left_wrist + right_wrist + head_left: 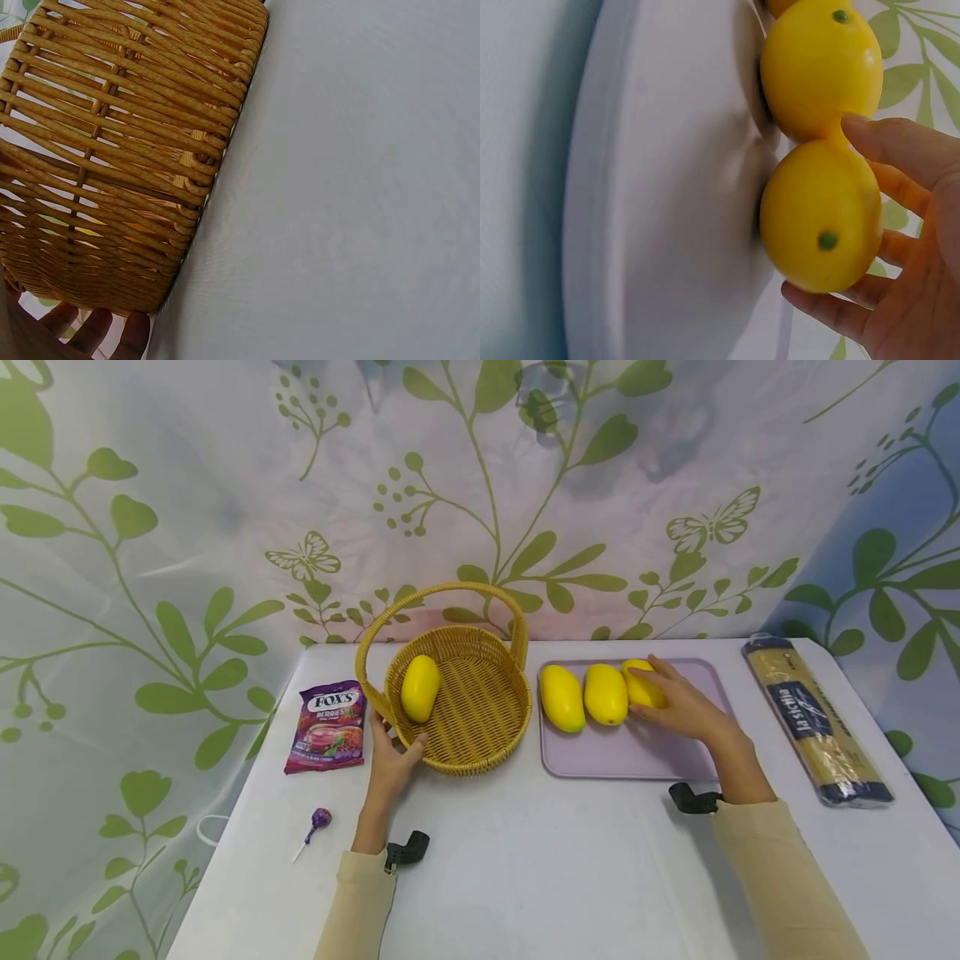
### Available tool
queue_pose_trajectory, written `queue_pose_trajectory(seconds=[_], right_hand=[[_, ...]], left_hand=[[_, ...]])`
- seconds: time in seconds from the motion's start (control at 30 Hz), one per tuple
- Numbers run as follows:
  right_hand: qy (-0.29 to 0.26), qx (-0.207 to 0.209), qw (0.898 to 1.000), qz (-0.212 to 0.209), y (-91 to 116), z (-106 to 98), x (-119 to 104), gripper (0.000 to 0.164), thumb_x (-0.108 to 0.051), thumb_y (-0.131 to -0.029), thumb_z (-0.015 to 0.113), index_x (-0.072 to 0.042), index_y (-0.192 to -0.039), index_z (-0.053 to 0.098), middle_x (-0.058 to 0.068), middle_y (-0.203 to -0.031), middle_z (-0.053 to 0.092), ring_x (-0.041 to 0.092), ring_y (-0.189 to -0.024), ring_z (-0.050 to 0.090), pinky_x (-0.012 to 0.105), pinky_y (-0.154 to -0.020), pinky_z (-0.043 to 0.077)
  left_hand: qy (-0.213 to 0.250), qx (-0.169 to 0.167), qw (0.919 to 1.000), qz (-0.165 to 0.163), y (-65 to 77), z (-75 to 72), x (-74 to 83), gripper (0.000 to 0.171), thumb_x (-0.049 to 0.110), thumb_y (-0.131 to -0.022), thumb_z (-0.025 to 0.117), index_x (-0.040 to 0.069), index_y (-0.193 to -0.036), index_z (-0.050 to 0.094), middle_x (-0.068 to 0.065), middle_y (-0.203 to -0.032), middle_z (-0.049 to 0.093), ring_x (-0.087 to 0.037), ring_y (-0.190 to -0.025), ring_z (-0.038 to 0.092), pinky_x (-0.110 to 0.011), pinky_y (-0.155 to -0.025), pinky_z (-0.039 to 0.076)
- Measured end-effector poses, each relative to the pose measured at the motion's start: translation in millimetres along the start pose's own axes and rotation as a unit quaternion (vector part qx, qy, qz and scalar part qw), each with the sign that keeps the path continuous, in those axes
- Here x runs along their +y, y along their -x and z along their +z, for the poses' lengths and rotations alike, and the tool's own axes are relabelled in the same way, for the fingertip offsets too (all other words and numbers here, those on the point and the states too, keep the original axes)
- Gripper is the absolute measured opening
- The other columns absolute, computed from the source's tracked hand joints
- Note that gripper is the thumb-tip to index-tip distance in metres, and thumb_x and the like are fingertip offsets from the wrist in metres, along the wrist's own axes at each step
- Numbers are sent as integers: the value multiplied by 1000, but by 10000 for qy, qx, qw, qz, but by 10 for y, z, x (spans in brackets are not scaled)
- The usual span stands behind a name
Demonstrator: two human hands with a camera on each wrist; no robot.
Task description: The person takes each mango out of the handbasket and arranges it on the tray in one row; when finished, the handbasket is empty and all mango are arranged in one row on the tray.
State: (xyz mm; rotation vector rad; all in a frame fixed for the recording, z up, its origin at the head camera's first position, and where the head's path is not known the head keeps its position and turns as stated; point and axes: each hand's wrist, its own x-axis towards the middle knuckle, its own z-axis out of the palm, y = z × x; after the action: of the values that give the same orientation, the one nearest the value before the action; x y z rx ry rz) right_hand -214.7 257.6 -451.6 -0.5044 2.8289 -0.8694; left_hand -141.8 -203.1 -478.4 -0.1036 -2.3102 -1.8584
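A round woven basket [480,764] with a tall handle stands at the left centre, one yellow mango [421,688] inside it. My left hand [392,766] holds its near left side, thumb by the rim; in the left wrist view the fingertips [133,334] lie against the outer weave. On the lilac tray [622,758] are three more mangoes in a row: a left mango [562,697], a middle mango [606,694] and a right mango [641,687]. My right hand [682,703] grips the right one, its thumb [874,135] near the gap between it and its neighbour.
Left of the basket lies a purple candy bag [327,727], with a lollipop [320,818] nearer the front. A long pack of pasta [817,722] lies right of the tray. Patterned curtain [480,485] hangs behind the white table [540,860].
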Motion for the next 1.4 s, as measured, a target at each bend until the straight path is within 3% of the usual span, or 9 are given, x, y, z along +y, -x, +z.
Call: queue_pose_trajectory(seconds=[0.17, 0.4, 0.87, 1.1, 1.4], right_hand=[[53, 23, 10000, 36, 7, -20, -29, 64, -29, -85, 66, -8, -140, 39, 25, -152, 12, 50, -134, 17, 68, -102, 18], [166, 52, 9998, 79, 48, -80, -112, 63, -31, -87, 64, -10, -140, 39, 24, -152, 12, 52, -132, 19, 69, -100, 19], [265, 593, 9963, -567, 113, -202, -563, 52, -31, -88, 62, -16, -136, 47, 17, -150, 25, 45, -132, 26, 65, -100, 26], [168, 536, 9927, -1064, 55, -77, -858, 52, -31, -88, 62, -21, -137, 46, 12, -150, 27, 39, -133, 28, 62, -100, 30], [86, 379, 9793, -1984, -81, 279, -1291, 49, -29, -89, 62, -19, -135, 48, 9, -146, 35, 29, -134, 33, 52, -104, 34]], left_hand=[[9, 7, 10000, -64, -15, 1, -16, 93, 11, -82, 65, 18, -149, 0, -14, -149, 15, -35, -130, 32, -47, -103, 36], [49, 1, 10000, -72, -10, -4, -30, 93, 11, -82, 64, 16, -149, 0, -13, -149, 14, -35, -130, 32, -47, -102, 37], [88, 34, 9999, -91, -3, 8, -20, 93, 9, -82, 66, 15, -149, 0, -18, -148, 18, -38, -129, 33, -48, -102, 37], [27, 56, 10000, -11, 2, 7, -19, 93, 9, -82, 65, 13, -149, 1, -18, -147, 19, -37, -130, 32, -48, -101, 36], [-9, 27, 9998, 191, 15, 14, 39, 91, 7, -82, 63, 7, -148, 1, -23, -145, 18, -41, -128, 32, -52, -99, 37]])
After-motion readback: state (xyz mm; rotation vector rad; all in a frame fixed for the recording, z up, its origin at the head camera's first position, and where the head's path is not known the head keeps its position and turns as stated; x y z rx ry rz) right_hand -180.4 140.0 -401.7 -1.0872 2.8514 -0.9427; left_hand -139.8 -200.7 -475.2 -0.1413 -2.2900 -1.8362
